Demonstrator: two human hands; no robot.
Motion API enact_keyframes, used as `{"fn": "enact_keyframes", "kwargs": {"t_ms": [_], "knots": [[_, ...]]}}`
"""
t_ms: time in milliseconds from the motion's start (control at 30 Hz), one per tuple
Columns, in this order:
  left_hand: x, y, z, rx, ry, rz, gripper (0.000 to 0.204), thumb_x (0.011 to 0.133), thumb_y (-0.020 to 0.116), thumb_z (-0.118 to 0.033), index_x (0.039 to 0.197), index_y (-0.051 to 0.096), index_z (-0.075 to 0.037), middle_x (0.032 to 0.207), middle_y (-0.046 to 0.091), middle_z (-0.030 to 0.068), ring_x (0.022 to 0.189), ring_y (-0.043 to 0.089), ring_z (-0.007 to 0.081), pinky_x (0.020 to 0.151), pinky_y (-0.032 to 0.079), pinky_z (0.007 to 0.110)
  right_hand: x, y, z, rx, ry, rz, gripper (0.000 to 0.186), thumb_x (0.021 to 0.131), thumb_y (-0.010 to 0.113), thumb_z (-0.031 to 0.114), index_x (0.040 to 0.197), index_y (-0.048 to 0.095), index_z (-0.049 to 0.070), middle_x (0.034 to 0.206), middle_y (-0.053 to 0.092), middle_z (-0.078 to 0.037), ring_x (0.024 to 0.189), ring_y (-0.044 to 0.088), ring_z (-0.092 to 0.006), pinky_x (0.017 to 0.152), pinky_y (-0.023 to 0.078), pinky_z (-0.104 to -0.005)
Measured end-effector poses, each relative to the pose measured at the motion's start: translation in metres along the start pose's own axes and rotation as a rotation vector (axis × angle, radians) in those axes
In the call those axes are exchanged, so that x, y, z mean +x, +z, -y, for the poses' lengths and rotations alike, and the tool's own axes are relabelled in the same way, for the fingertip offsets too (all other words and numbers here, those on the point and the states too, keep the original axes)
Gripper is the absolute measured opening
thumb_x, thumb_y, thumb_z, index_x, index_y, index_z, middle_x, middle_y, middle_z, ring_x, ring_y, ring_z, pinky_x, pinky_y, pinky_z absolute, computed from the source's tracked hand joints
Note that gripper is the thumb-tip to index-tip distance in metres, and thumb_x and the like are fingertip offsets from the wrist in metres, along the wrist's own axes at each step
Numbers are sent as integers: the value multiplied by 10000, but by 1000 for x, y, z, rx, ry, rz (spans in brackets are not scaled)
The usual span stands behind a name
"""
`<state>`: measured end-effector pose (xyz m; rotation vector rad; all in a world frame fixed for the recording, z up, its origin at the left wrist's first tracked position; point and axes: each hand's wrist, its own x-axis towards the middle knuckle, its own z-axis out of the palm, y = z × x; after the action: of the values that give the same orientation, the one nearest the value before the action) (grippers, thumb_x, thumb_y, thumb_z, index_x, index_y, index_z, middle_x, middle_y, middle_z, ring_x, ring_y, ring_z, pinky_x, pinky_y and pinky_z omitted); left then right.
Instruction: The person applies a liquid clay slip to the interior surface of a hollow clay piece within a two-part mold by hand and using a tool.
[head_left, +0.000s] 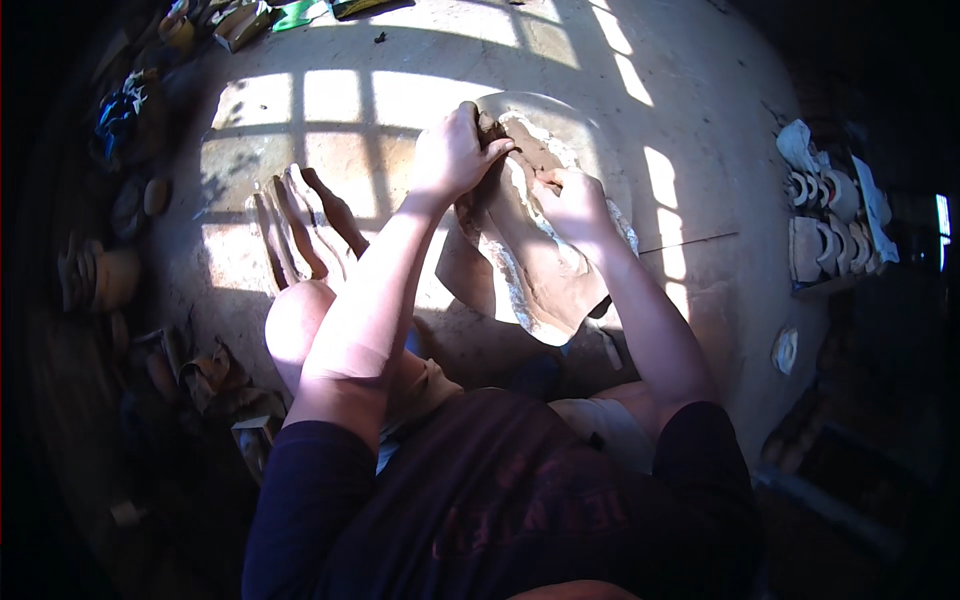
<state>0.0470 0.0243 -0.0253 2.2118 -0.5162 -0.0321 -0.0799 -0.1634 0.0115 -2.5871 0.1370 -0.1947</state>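
In front of me, tilted toward my knees, is a large hollow mould (507, 285) with a whitish, uneven rim. Brown clay (508, 222) lines its inside. My left hand (450, 158) is at the far end, its fingers curled over a lump of clay and its thumb stretched along it. Closer to the right rim, my right hand (578, 208) pinches the clay between thumb and fingers. A pale round board (568, 112) shows behind the mould. Several long clay strips (305, 225) lie side by side to the left, by my knee.
Curved pale pieces (832, 245) stand in rows at the right. A whitish ring-like piece (785, 350) lies nearer. Pots (112, 280), a rounded stone-like lump (155, 196) and a blue bag (120, 115) line the left. A small tool (611, 348) lies by the mould's near end.
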Motion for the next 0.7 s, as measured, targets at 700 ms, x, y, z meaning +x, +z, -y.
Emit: {"fn": "enact_keyframes", "kwargs": {"t_ms": [700], "knots": [[-3, -7, -14, 66, -38, 41, 649, 855, 843, -549, 1090, 615, 12, 1005, 728, 248, 985, 716, 440, 877, 562, 504, -28, -10, -8, -21, 145, 137, 317, 901, 707, 325, 1030, 817, 57, 909, 751, -235, 818, 738, -383, 774, 574, -456]]}}
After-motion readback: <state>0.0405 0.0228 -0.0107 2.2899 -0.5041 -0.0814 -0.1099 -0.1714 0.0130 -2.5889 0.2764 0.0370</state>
